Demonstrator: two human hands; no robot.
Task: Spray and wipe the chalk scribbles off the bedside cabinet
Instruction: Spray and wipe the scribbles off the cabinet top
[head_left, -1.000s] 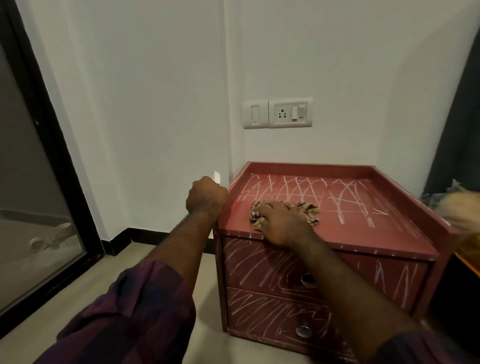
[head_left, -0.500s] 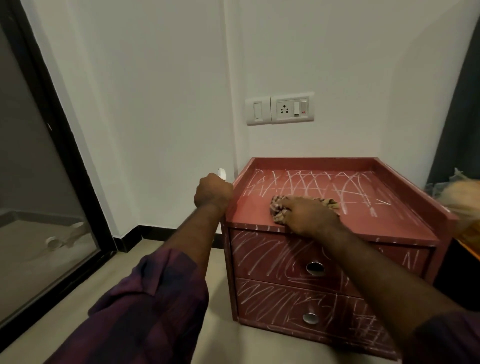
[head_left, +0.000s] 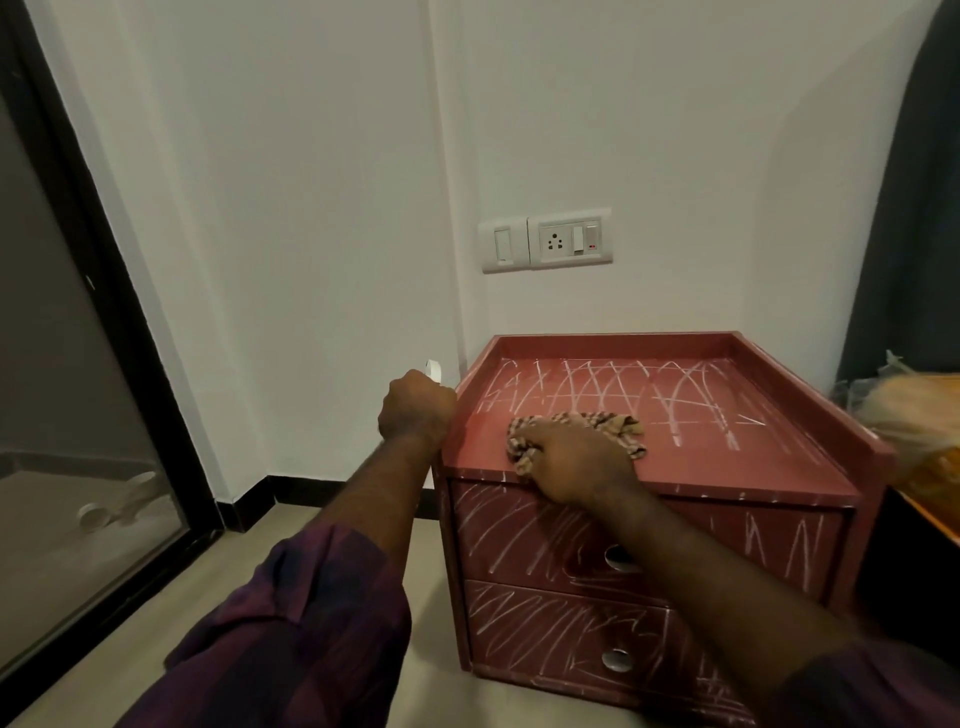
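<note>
The red bedside cabinet stands against the wall, with white chalk scribbles across the back of its top and over both drawer fronts. My right hand grips a bunched checked cloth and presses it on the top near the front left. The strip of the top nearest me shows almost no chalk. My left hand is a fist just off the cabinet's left edge, closed round a spray bottle; only its white tip shows above the knuckles.
A white switch and socket plate is on the wall above the cabinet. A dark-framed glass door runs along the left. A dark curtain and a pale fluffy bundle are at the right. The floor is pale tile.
My right hand slid the cloth rightward over the top, then back a little to the left. My left hand stayed by the cabinet's left edge. The view shifted slightly.
</note>
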